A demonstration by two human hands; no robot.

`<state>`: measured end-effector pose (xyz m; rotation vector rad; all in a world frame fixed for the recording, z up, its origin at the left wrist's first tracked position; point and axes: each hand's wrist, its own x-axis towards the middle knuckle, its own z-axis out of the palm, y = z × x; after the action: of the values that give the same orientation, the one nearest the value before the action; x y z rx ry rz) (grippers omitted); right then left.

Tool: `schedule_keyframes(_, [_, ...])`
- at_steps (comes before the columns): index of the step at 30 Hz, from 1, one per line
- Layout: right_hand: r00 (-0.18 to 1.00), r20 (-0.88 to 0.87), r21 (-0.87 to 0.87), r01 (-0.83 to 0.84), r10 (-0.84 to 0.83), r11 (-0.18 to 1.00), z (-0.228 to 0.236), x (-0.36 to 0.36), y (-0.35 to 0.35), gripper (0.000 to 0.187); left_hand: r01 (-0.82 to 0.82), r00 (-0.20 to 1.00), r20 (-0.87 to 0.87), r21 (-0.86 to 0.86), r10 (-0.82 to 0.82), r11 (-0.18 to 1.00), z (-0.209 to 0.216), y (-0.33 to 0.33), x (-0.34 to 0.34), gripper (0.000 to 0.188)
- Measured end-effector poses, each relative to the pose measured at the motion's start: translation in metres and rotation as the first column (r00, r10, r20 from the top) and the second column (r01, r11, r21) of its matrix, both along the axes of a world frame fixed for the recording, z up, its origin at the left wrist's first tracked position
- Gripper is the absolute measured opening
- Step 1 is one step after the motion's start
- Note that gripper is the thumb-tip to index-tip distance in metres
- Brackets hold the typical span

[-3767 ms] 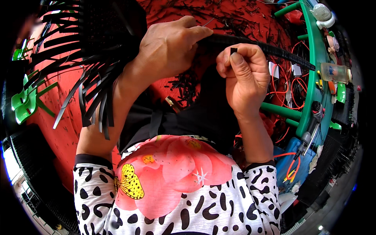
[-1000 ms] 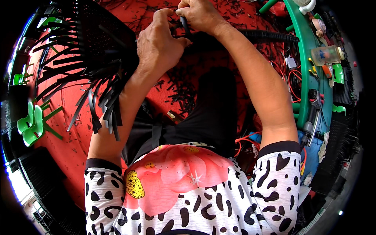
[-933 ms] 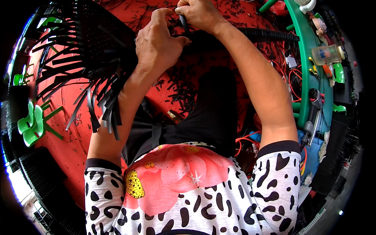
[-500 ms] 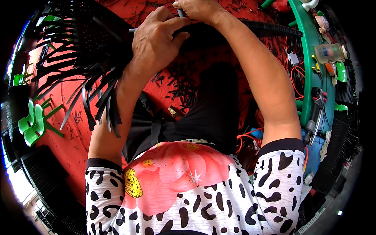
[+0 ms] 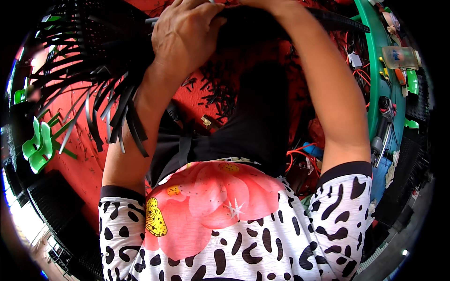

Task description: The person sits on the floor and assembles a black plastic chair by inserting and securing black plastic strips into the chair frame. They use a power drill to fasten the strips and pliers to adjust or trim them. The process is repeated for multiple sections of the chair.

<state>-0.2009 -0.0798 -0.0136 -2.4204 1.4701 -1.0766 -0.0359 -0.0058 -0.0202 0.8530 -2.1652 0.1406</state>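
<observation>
Higher in the frame than half a second ago: bare left hand (image 5: 185, 35) at upper centre, bare right hand (image 5: 257, 3) now mostly cut off by the top edge. Left fingers curled in, after a wider spread about a second ago; cannot tell whether clenched on anything. Right fingers hidden beyond the edge, grip impossible to tell; in view nearly four seconds ago, pinching a short black strip end. At upper left, reaching to the left hand, a black sheet-like piece of woven flat strips (image 5: 110, 42), with long, thin, glossy loose ends (image 5: 93, 114) fanned out, some overlapping the left forearm. Toward upper right, a long black ribbed band (image 5: 340, 19), tapering near a green-rimmed surface (image 5: 373, 93). On that surface, a clear cylindrical jar (image 5: 398, 57) on its side, bluish patch showing, contents unclear; lower, a black-and-silver elongated tool (image 5: 384, 124). At centre, short black offcuts (image 5: 218, 98) scattered over smooth red flooring (image 5: 77, 192).
</observation>
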Motion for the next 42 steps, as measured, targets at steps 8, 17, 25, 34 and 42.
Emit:
schedule_keyframes(8, [0.94,0.245,0.509,-0.333,0.237,0.794,0.025,-0.027,0.041,0.013,0.016,0.999,-0.029,0.076,-0.014,0.997,-0.001,0.005,0.001,0.021])
schedule_keyframes(17, [0.947,0.229,0.596,-0.32,0.227,0.737,0.027,-0.026,0.037,0.011,0.118,0.992,-0.078,0.21,-0.104,0.971,0.001,0.002,0.002,0.019])
schedule_keyframes(25, [0.955,0.143,0.28,-0.29,0.259,0.915,0.021,-0.031,0.031,0.008,0.134,0.99,-0.106,0.484,-0.094,0.865,0.018,-0.001,0.003,0.023])
schedule_keyframes(34, [0.896,0.411,0.055,0.16,-0.169,0.986,-0.041,-0.073,0.159,0.004,0.109,0.982,0.108,0.345,-0.154,0.932,0.026,-0.013,0.013,0.029])
schedule_keyframes(42, [0.647,0.43,0.459,0.444,-0.63,0.769,-0.103,-0.134,0.321,0.009,0.116,0.977,0.119,0.403,-0.178,0.908,-0.002,-0.051,0.027,0.027])
